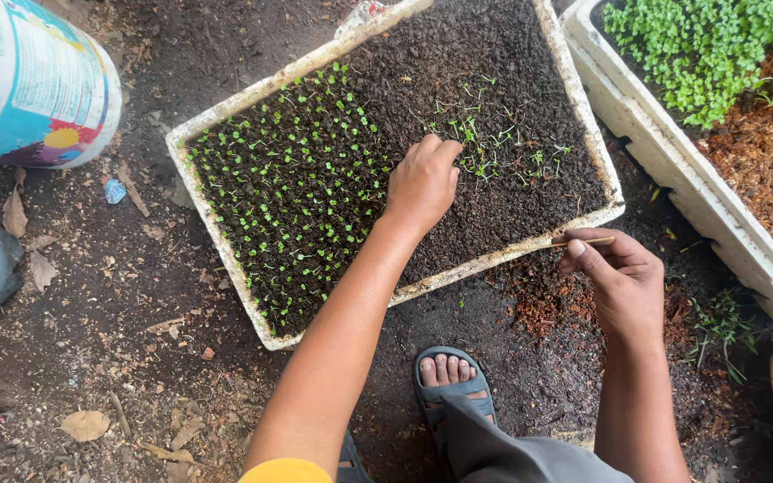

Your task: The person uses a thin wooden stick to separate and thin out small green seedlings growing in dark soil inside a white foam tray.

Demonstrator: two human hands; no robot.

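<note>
seedlings (pixel 293 179) beside curled left hand (pixel 422 183) on soil; right hand (pixel 619 277) pinches stick (pixel 588 241).

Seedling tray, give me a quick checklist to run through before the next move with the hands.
1. Left hand on the soil in the seedling tray: ok, fingertips down beside the loose sprouts.
2. Right hand has the thin stick: ok, pinched in its grip.
3. Stick over the tray: not ok, it sits just outside the near rim.
4. Planted rows undisturbed: ok.
5. Sprout held under the left fingers: cannot tell.
</note>
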